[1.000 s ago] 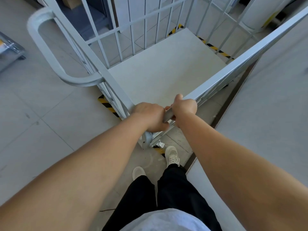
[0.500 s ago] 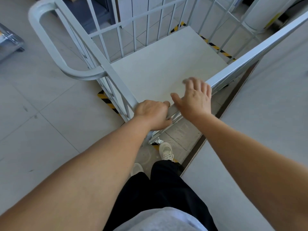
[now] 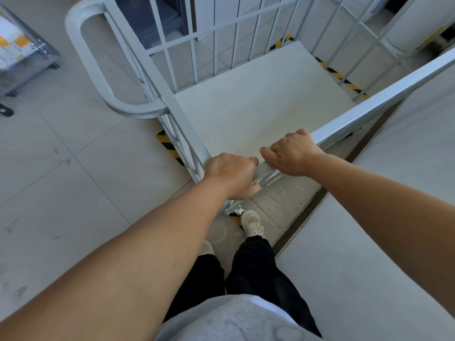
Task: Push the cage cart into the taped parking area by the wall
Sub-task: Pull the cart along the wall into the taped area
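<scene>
The grey metal cage cart [image 3: 261, 104] stands in front of me, seen from above, its barred sides around a pale flat deck. My left hand [image 3: 232, 174] is closed around the near top corner of the frame. My right hand [image 3: 293, 153] grips the top rail just to the right of it. Yellow-and-black floor tape [image 3: 170, 148] shows under the cart's left side, and floor tape [image 3: 344, 81] also runs along its far right side. A white wall [image 3: 394, 217] runs close along the cart's right.
A curved tubular handle [image 3: 98, 70] sticks out from the cart's left side. Another metal cart [image 3: 22, 57] stands on the tiled floor at far left. My feet are just behind a cart caster [image 3: 235, 210]. A dark doorway lies beyond the cart.
My right hand let go of the rail, lifted with fingers spread, then came down and closed on the rail a little further right. My left hand kept its hold.
</scene>
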A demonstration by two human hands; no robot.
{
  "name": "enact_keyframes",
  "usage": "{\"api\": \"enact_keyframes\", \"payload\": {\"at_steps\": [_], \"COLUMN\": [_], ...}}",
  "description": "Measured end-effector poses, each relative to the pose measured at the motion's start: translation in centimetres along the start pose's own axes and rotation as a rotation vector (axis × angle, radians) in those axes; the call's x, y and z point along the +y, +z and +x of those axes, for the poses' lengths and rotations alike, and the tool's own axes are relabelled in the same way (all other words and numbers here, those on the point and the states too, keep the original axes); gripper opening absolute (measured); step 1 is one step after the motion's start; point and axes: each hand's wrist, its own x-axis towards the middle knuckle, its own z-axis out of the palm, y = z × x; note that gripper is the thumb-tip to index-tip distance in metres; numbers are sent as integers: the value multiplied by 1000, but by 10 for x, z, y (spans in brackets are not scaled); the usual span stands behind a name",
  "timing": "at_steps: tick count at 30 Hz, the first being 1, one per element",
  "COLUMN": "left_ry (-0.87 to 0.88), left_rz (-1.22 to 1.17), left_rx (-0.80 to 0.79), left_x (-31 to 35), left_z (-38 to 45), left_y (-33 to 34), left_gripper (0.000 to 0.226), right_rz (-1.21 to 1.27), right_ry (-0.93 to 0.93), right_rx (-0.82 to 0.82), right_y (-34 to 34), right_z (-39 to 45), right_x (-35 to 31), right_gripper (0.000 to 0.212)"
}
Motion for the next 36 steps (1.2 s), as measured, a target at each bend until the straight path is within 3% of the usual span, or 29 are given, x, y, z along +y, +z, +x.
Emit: {"api": "enact_keyframes", "payload": {"at_steps": [16, 21, 36], "left_ry": [-45, -61, -50], "left_rz": [83, 93, 136], "left_rx": [-77, -63, -85], "left_x": [7, 7, 1], "left_z": [-2, -1, 2], "left_y": [-11, -8, -9], "left_gripper": [35, 34, 36], "right_rz": [17, 21, 82], "right_ry": [-126, -179, -204], "right_rx": [130, 148, 187], "right_y": [10, 10, 9], "right_z": [1, 0, 4], "right_x": [5, 5, 3], "right_gripper": [46, 35, 49]}}
